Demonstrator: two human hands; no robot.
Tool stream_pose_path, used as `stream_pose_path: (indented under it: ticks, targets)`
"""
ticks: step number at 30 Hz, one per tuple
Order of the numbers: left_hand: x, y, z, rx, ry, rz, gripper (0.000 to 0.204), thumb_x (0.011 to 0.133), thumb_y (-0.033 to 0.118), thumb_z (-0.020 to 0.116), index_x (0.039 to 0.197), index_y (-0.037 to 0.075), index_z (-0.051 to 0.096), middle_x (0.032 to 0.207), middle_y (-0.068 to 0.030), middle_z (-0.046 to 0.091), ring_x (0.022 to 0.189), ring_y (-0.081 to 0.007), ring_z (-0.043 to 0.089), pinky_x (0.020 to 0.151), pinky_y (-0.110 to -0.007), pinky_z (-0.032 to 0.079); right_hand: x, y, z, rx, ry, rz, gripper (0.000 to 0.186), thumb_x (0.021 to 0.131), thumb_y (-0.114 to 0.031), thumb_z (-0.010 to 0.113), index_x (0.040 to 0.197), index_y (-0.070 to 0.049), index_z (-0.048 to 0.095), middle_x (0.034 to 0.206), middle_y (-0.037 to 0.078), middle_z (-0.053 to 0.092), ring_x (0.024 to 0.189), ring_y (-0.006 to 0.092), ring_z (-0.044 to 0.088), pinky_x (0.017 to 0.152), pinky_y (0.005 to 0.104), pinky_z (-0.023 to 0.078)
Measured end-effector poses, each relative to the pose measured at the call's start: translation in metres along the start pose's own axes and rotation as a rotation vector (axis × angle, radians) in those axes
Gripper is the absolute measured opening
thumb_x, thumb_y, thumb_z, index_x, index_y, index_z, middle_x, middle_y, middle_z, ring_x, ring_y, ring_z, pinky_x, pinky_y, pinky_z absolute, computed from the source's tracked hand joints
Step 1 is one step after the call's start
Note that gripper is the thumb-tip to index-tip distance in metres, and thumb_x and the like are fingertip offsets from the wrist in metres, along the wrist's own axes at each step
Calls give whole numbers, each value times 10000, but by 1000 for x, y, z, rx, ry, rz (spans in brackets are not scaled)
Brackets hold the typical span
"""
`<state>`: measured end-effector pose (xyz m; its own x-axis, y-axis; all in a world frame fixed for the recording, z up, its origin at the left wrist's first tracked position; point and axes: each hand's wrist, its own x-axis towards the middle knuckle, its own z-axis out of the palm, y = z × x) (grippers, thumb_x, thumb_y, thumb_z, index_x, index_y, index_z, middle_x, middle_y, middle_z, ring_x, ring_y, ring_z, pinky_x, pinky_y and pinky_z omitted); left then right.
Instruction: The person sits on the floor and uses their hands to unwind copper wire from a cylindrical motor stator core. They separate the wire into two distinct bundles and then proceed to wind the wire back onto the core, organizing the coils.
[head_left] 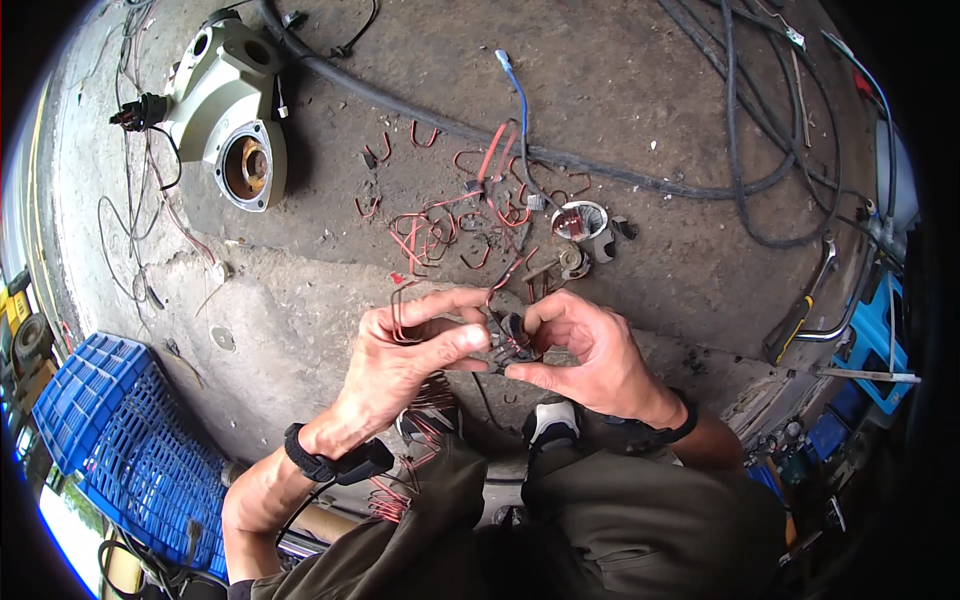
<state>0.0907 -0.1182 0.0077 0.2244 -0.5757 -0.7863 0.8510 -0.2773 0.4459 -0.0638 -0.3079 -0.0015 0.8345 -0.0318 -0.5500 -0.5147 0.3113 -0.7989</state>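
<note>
Between my two hands is a small dark wired part, smudged and ridged, with thin reddish wires at its top. My left hand pinches it from the left, thumb and fingers closed. A bent copper-coloured wire loops by the left fingers. My right hand grips the part from the other side with thumb and forefinger. The fingertips hide much of it, so its exact kind does not show. Just beyond lie a round metal piece and a white-rimmed cup-shaped part with wires in it.
Bent red wire pieces are strewn ahead. A pale metal housing stands far left, and a thick black cable crosses behind. At left sits a blue plastic crate; at right, a yellow-and-black-handled tool and a blue stool.
</note>
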Motion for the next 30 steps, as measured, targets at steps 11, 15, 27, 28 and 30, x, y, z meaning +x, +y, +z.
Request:
stream_pose_path:
  ticks: [11,15,27,28,30]
  targets:
    - [-4,-3,13,98,64,46,201,978,171,748,1088,5,775,899,-35,742,791,-95,683,779,-304,588,1,9,6,-200,132,-383,335,773,-46,897,964,-3,625,942,101,689,826,194,722,715,322,594]
    - [-7,-22,9,-87,86,5,246,1006,208,714,1137,3,746,972,-49,729,858,-114,691,813,-302,604,0,-4,4,-412,71,-480,292,744,-14,894,898,-10,646,929,109,702,861,240,723,727,344,580]
    - [-4,-5,14,244,-134,116,375,865,129,859,1203,16,742,1098,-50,743,1008,-104,674,927,-280,554,2,-5,-2,-312,39,-343,320,732,0,893,993,-14,708,993,95,720,921,228,722,801,344,576]
    - [-4,-4,15,202,-121,60,355,876,140,852,1194,23,747,1056,-41,754,973,-93,678,914,-273,555,2,-4,-3,-284,30,-320,315,735,-1,893,991,-14,710,996,94,720,928,221,720,805,342,576]
    - [-5,-3,13,185,-135,40,312,894,154,839,1169,31,757,980,-18,754,906,-71,668,873,-260,551,0,-2,-6,-148,-27,-245,305,743,-5,893,991,-14,715,1001,91,720,937,208,716,806,338,575]
